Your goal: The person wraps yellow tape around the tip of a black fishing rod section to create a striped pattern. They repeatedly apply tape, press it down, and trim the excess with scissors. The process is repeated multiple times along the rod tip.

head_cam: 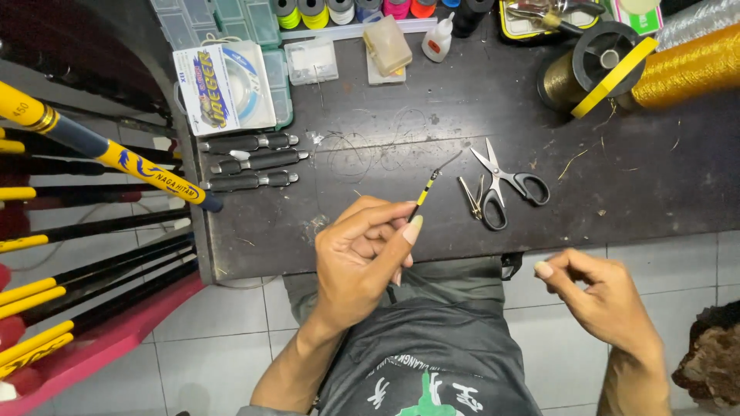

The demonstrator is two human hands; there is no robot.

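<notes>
A thin black-and-yellow rod tip (pixel 428 185) juts over the table's (pixel 432 108) near edge, pinched at its lower end by the closed fingers of the left hand (pixel 362 258). The right hand (pixel 597 296), off the near edge above the tiled floor (pixel 231 347), has thumb and forefinger pressed together; whether they hold anything cannot be told. Black-handled scissors (pixel 505 183) lie just beside the tip.

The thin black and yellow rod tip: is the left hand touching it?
Touching. In the head view, the left hand pinches the thin black and yellow rod tip between thumb and forefinger; the tip sticks out above the fingers.
</notes>
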